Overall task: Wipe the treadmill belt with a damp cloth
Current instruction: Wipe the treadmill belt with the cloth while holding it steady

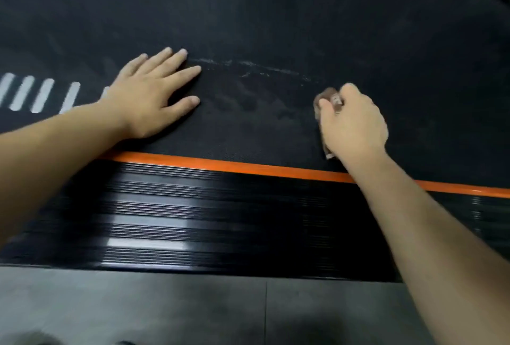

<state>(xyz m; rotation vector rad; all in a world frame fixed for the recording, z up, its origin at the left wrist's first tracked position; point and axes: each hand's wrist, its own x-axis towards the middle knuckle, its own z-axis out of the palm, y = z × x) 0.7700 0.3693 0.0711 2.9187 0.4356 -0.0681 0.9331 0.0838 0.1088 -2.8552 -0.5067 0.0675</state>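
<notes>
Your right hand (352,121) is curled tight around a bunched brownish cloth (328,100), right of centre in the frame; your knuckles cover most of it, so only a wad above your thumb and a small corner below your palm show, and its full shape cannot be made out. The cloth sits against the black treadmill belt (276,18), which fills the upper half of the picture. Your left hand (153,93) lies flat on the belt at centre left, fingers spread and straight, holding nothing. A faint whitish streak (248,64) runs between the two hands. White stripes (33,94) at the left edge are blurred and partly hidden by your wrist. An orange strip (248,166) borders the belt, with a ribbed black side rail (165,217) below it and grey floor (138,308) along the bottom.
</notes>
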